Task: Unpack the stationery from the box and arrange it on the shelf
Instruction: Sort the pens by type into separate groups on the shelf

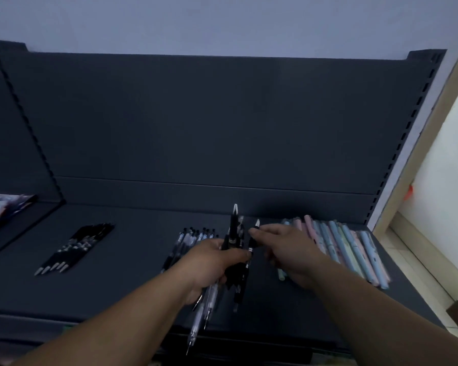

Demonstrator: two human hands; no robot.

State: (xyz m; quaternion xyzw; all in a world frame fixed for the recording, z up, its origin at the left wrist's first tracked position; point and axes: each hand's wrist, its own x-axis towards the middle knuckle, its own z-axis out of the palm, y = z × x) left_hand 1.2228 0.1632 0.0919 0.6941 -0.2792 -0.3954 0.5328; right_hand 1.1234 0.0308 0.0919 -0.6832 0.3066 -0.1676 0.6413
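My left hand [214,262] grips a bundle of black and clear pens [233,241] above the dark shelf [132,291], tips pointing away and toward me. My right hand [288,249] pinches the upper end of one black pen [253,235] sticking out of that bundle. A row of clear-and-black pens [188,237] lies on the shelf just behind my left hand. Pastel pens [354,249] lie in a row to the right, partly hidden by my right hand. A group of black pens [76,248] lies at the left.
The shelf's dark back panel [196,128] rises behind. A printed packet [3,210] rests on the neighbouring shelf at far left. A pale wall and tiled floor [434,286] border the shelf on the right. The box is not in view.
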